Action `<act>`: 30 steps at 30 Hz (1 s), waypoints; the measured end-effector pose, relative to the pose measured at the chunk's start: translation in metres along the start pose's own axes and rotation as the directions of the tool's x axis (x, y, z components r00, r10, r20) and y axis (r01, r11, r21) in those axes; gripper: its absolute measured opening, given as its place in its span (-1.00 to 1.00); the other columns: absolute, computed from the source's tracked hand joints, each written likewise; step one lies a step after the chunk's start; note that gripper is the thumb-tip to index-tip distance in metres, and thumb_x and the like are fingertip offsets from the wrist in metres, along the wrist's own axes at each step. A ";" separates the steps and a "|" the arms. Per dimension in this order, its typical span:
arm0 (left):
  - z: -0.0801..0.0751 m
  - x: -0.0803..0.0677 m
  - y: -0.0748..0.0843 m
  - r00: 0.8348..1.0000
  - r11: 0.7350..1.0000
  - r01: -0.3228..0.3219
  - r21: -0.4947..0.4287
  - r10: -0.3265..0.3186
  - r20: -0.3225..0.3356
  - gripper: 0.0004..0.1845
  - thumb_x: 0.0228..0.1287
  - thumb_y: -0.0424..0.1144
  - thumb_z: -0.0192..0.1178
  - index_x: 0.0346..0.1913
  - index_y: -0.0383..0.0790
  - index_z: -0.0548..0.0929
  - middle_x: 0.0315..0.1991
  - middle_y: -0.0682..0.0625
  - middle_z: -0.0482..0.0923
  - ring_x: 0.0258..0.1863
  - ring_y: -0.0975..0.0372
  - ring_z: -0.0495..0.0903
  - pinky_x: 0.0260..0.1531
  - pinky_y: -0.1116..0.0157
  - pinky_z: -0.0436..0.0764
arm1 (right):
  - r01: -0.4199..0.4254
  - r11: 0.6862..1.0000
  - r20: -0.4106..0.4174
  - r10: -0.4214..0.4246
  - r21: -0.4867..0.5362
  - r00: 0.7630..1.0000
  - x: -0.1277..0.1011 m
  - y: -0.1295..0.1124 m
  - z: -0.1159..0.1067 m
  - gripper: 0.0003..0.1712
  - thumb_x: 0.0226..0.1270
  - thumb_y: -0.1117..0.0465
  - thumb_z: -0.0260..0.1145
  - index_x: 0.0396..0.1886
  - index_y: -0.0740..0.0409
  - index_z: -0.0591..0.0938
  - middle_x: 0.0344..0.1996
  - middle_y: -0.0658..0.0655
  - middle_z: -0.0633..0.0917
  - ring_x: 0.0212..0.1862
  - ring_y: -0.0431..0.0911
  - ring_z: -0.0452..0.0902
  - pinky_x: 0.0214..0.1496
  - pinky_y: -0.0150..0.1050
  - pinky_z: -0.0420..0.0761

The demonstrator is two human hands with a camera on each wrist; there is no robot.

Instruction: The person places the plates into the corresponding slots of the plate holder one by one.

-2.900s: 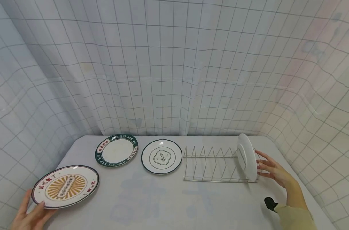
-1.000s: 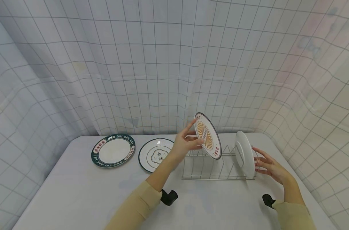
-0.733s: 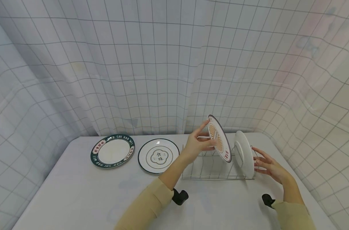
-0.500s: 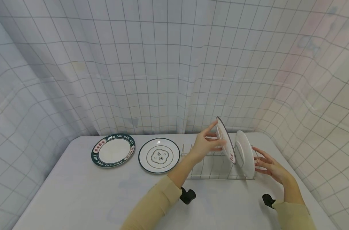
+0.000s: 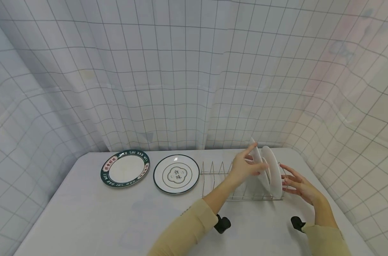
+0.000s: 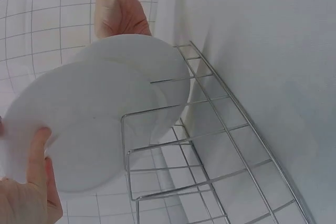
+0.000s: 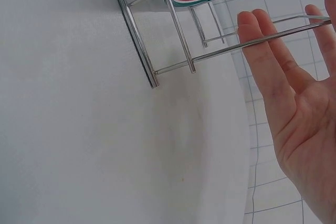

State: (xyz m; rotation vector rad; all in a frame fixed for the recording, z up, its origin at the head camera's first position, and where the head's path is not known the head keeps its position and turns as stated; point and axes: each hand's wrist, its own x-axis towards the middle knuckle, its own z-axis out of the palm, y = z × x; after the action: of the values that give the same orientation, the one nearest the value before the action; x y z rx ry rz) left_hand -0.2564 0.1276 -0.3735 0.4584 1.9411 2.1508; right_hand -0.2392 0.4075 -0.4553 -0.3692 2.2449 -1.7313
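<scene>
1. My left hand [image 5: 245, 166] holds a plate [image 6: 79, 124] by its edge, with my thumb and fingers curled on the rim.
2. The plate stands almost upright in the wire rack [image 5: 224, 177], just beside a white plate [image 5: 275, 174] that already stands at the rack's right end.
3. My right hand [image 5: 297, 185] is spread wide and flat, fingers straight. It waits close behind the white plate. I cannot tell if it touches it.
4. I think I am at the step of setting my plate down into a slot.
5. Next I should make sure the bottom edge sits between two wires, then let go gently so it does not tip or bump its neighbour.
6. Two more plates lie flat on the table [image 5: 95, 220]: a green-rimmed plate [image 5: 125, 168] and a plate with a flower shape [image 5: 176, 174].
</scene>
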 end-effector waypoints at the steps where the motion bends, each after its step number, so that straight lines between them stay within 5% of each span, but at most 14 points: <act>1: 0.003 0.000 -0.002 1.000 1.000 -0.010 0.024 0.010 -0.008 -0.22 -0.08 -0.28 0.42 0.26 0.23 0.38 -0.18 0.00 0.33 -0.41 0.30 0.51 -0.49 0.36 0.66 | 0.002 1.000 0.000 -0.002 -0.004 1.000 0.000 0.000 0.000 -0.34 0.47 0.27 -0.10 0.45 -0.10 -0.09 0.02 -0.22 0.45 -0.01 -0.23 0.49 0.00 -0.32 0.57; 17: 0.031 -0.007 -0.041 0.991 0.959 -0.053 0.279 0.085 -0.104 -0.25 -0.13 -0.15 0.46 0.22 0.24 0.43 -0.17 0.06 0.28 -0.27 0.31 0.35 -0.48 0.48 0.49 | -0.003 1.000 -0.012 0.003 -0.011 1.000 0.000 -0.001 0.002 -0.34 0.47 0.25 -0.10 0.45 -0.11 -0.10 0.01 -0.17 0.42 -0.03 -0.23 0.48 0.00 -0.36 0.55; 25: 0.030 -0.011 -0.043 0.993 0.946 -0.062 0.317 0.091 -0.076 -0.21 -0.10 -0.10 0.43 0.28 0.28 0.34 -0.12 0.06 0.26 -0.20 0.30 0.39 -0.46 0.49 0.50 | -0.011 1.000 -0.022 0.010 -0.025 1.000 0.000 0.000 0.001 -0.34 0.47 0.24 -0.09 0.45 -0.12 -0.10 0.00 -0.18 0.43 -0.04 -0.23 0.48 0.00 -0.36 0.56; 30: 0.021 -0.016 -0.039 0.998 0.942 -0.061 0.331 0.061 0.008 -0.18 -0.02 -0.06 0.37 0.33 0.32 0.22 0.08 -0.01 0.30 -0.11 0.22 0.45 -0.37 0.46 0.54 | -0.005 1.000 -0.014 0.005 -0.013 1.000 0.000 -0.001 0.003 -0.34 0.46 0.26 -0.10 0.45 -0.10 -0.10 -0.01 -0.19 0.45 -0.04 -0.24 0.49 -0.01 -0.38 0.55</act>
State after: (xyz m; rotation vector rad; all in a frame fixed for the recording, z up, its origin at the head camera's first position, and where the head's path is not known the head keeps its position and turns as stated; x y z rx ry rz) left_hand -0.2354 0.1457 -0.4119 0.5780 2.3296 1.8583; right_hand -0.2381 0.4045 -0.4553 -0.3552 2.2652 -1.7230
